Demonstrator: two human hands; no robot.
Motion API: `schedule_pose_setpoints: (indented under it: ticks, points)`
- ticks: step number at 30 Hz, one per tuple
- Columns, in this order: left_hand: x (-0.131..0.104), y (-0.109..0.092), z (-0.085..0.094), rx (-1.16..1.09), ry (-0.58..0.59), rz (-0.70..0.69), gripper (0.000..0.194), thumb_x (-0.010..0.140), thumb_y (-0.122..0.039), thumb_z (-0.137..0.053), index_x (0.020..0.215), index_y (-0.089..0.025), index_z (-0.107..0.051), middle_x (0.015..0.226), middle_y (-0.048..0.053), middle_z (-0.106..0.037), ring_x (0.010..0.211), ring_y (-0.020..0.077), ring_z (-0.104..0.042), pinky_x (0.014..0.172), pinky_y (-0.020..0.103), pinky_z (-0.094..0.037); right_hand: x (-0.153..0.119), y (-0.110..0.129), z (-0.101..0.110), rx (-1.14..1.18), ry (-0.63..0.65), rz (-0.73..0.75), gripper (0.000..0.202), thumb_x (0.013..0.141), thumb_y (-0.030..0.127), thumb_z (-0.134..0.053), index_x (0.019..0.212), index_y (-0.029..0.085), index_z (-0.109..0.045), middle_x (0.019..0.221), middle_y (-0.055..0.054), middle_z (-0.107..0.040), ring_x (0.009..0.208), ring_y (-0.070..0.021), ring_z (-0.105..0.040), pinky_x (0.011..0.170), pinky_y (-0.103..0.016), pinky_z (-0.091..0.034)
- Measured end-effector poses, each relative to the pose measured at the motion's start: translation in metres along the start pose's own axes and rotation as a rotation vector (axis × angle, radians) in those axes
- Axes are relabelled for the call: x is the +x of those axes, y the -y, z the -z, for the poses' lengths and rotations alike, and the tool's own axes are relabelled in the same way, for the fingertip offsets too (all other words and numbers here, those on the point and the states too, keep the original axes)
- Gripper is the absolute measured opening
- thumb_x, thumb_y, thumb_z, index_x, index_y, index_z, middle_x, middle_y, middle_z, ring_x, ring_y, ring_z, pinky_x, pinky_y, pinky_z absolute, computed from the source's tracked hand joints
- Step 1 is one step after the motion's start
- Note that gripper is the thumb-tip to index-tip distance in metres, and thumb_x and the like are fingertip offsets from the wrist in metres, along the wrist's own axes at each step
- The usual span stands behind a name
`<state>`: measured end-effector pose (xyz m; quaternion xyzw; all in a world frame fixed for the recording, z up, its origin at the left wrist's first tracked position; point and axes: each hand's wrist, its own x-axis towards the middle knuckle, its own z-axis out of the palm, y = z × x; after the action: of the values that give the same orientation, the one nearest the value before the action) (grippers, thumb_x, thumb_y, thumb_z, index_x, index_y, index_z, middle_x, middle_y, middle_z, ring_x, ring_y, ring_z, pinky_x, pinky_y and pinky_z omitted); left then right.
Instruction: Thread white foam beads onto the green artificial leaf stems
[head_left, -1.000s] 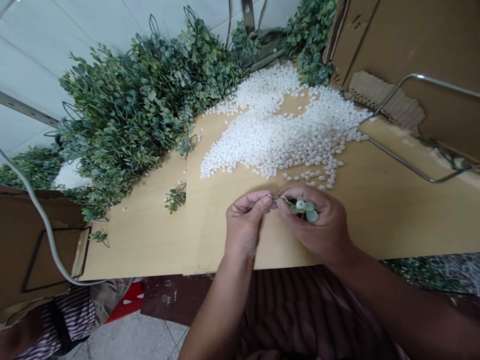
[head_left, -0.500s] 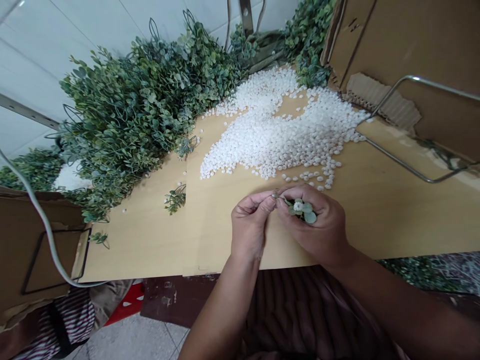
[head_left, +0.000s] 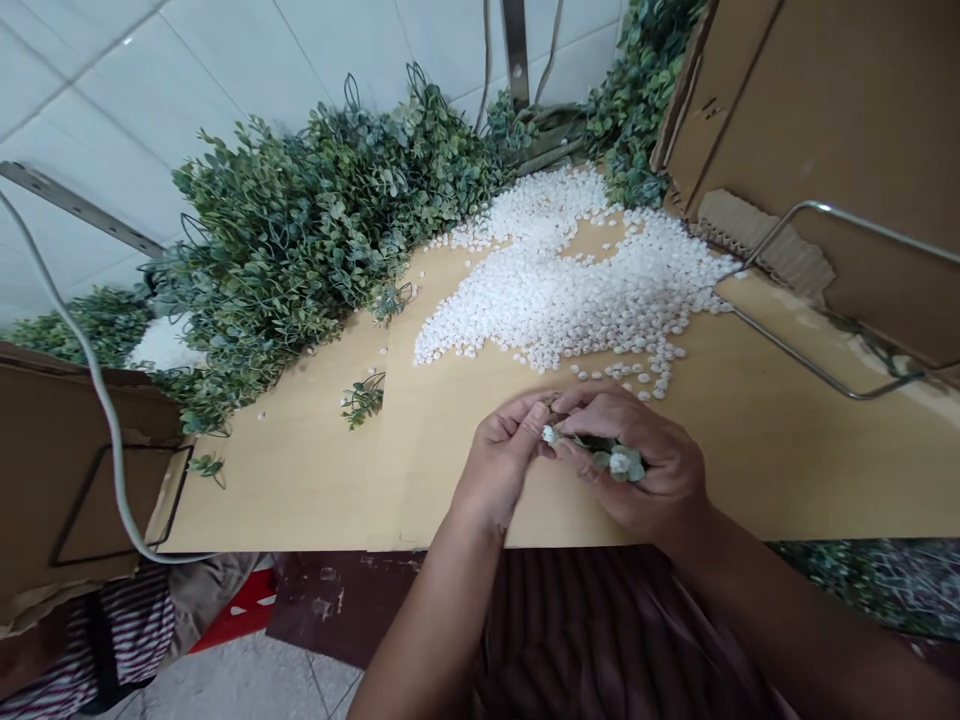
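Note:
Both of my hands meet over the near part of the table, just in front of a heap of small white beads [head_left: 570,290]. In my right hand [head_left: 652,455], the fingers are closed around an artificial leaf sprig [head_left: 626,464] with rounded grey-green leaves and a white bead cluster at its tip. My left hand [head_left: 506,445] pinches the sprig's other end between thumb and forefinger. A white bead [head_left: 550,435] shows between the fingertips of the two hands. The palm side of the sprig is hidden by my right fingers.
A big pile of artificial greenery [head_left: 330,210] fills the back left, with a loose sprig [head_left: 364,400] nearer me. Cardboard [head_left: 840,130] with a metal wire frame [head_left: 795,365] stands at right. Cardboard and a white cable [head_left: 94,360] are at left, beside another person's striped sleeve [head_left: 142,625].
My right fingers have shifted on the sprig, and its tip now points lower and right. A white bead has come into view between my hands. The camera view has tilted slightly.

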<state>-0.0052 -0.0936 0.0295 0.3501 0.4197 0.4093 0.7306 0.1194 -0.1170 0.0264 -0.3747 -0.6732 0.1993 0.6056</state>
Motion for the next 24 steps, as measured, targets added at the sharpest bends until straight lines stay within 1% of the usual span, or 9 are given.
schedule_pose_setpoints:
  ticks: [4, 8, 10, 12, 13, 14, 16, 19, 24]
  points:
    - [0.0, -0.001, -0.001, -0.101, -0.08, -0.001, 0.024, 0.056, -0.031, -0.079, 0.073, -0.017, -0.069, 0.064, -0.001, -0.065, 0.054, 0.0066, -0.053, 0.056, 0.018, -0.042, -0.003, 0.007, 0.016, -0.141, 0.215, 0.075, 0.02, 0.069, 0.015, -0.066, 0.088, 0.022, -0.065, 0.084, -0.006, -0.062, 0.105, -0.0249, -0.053, 0.092, -0.045, -0.044]
    - [0.002, -0.001, 0.005, -0.042, -0.124, -0.106, 0.019, 0.057, -0.029, -0.078, 0.068, -0.016, -0.068, 0.061, -0.003, -0.061, 0.051, 0.0043, -0.048, 0.052, 0.016, -0.038, -0.003, 0.017, 0.047, -0.062, 0.442, -0.029, 0.042, 0.067, 0.038, -0.07, 0.105, 0.023, -0.063, 0.119, -0.012, -0.054, 0.122, -0.0304, -0.041, 0.099, -0.049, -0.038]
    - [0.001, -0.002, 0.005, -0.005, -0.106, -0.154, 0.018, 0.058, -0.029, -0.078, 0.069, -0.017, -0.069, 0.063, -0.002, -0.062, 0.056, 0.0052, -0.05, 0.056, 0.017, -0.04, 0.001, 0.018, 0.056, 0.087, 0.35, -0.133, 0.034, 0.074, 0.043, -0.062, 0.103, 0.026, -0.063, 0.117, -0.01, -0.056, 0.117, -0.0277, -0.048, 0.097, -0.046, -0.042]
    - [0.0, -0.003, 0.003, 0.042, -0.059, -0.179, 0.016, 0.059, -0.028, -0.077, 0.069, -0.019, -0.069, 0.066, -0.001, -0.063, 0.061, 0.0069, -0.053, 0.061, 0.018, -0.043, 0.005, 0.014, 0.056, 0.192, 0.131, -0.236, 0.016, 0.082, 0.034, -0.055, 0.093, 0.028, -0.065, 0.097, -0.005, -0.064, 0.1, -0.0211, -0.06, 0.086, -0.039, -0.05]
    - [-0.002, -0.004, 0.001, 0.075, -0.029, -0.195, 0.014, 0.06, -0.028, -0.076, 0.069, -0.019, -0.07, 0.068, -0.001, -0.063, 0.063, 0.0081, -0.054, 0.064, 0.02, -0.044, 0.007, 0.011, 0.053, 0.186, 0.074, -0.312, 0.013, 0.083, 0.028, -0.054, 0.092, 0.027, -0.064, 0.091, -0.004, -0.065, 0.092, -0.0183, -0.062, 0.08, -0.035, -0.052]
    - [-0.003, -0.005, -0.001, 0.116, 0.0, -0.216, 0.013, 0.062, -0.028, -0.075, 0.069, -0.019, -0.07, 0.07, 0.0, -0.063, 0.066, 0.0096, -0.055, 0.066, 0.021, -0.045, 0.008, 0.007, 0.047, 0.157, 0.078, -0.37, 0.013, 0.082, 0.025, -0.056, 0.092, 0.026, -0.064, 0.088, -0.003, -0.065, 0.085, -0.0164, -0.064, 0.075, -0.031, -0.054]
    - [-0.005, -0.007, -0.005, 0.201, 0.022, -0.271, 0.01, 0.064, -0.027, -0.073, 0.068, -0.019, -0.07, 0.074, 0.002, -0.061, 0.072, 0.0123, -0.056, 0.069, 0.024, -0.045, 0.007, 0.002, 0.033, 0.129, 0.18, -0.388, 0.021, 0.079, 0.024, -0.058, 0.1, 0.022, -0.062, 0.096, -0.006, -0.066, 0.087, -0.0165, -0.063, 0.076, -0.03, -0.053]
    - [-0.006, -0.008, -0.007, 0.265, -0.043, -0.333, 0.006, 0.066, -0.025, -0.071, 0.068, -0.019, -0.07, 0.075, 0.002, -0.058, 0.075, 0.0135, -0.055, 0.071, 0.024, -0.045, 0.001, -0.001, 0.014, 0.119, 0.24, -0.389, 0.025, 0.08, 0.023, -0.055, 0.104, 0.018, -0.06, 0.1, -0.008, -0.066, 0.09, -0.0182, -0.062, 0.078, -0.032, -0.052]
    - [-0.004, -0.006, -0.007, 0.275, -0.098, -0.345, 0.003, 0.067, -0.021, -0.069, 0.069, -0.019, -0.069, 0.073, 0.002, -0.058, 0.072, 0.0124, -0.054, 0.068, 0.024, -0.044, -0.007, -0.001, 0.004, 0.059, 0.168, -0.437, 0.011, 0.081, 0.021, -0.05, 0.078, 0.017, -0.06, 0.066, -0.001, -0.061, 0.065, -0.0138, -0.061, 0.058, -0.023, -0.05]
